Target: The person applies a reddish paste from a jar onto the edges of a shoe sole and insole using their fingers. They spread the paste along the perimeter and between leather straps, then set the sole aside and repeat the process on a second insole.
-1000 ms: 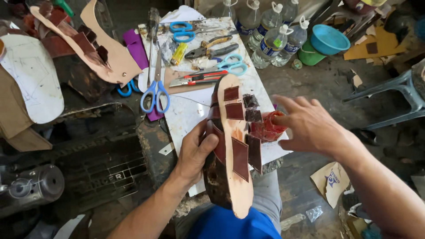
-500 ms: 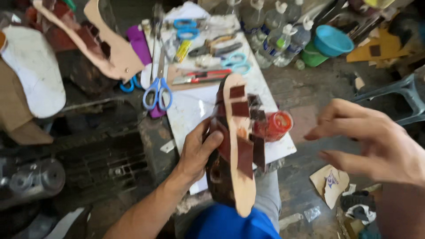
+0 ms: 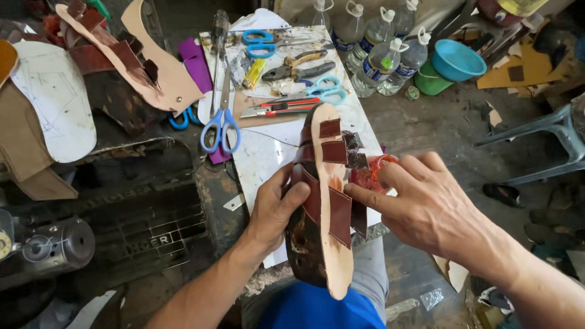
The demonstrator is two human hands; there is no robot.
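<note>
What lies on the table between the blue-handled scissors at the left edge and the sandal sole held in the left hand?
In the head view, only a white sheet lies between the blue-handled scissors and the sandal sole held by the left hand.

On the surface (image 3: 268, 152), blue scissors (image 3: 222, 125) lie near the left edge beside a purple strip (image 3: 196, 64). More scissors (image 3: 262, 44) lie at the far edge, with pliers (image 3: 298, 69), a yellow lighter (image 3: 254, 73) and a red cutter (image 3: 274, 108) toward the middle. Clear bottles (image 3: 381, 58) stand at the far right corner. Off the surface, a blue bowl (image 3: 458, 60) rests in a green one (image 3: 430, 80).
</note>
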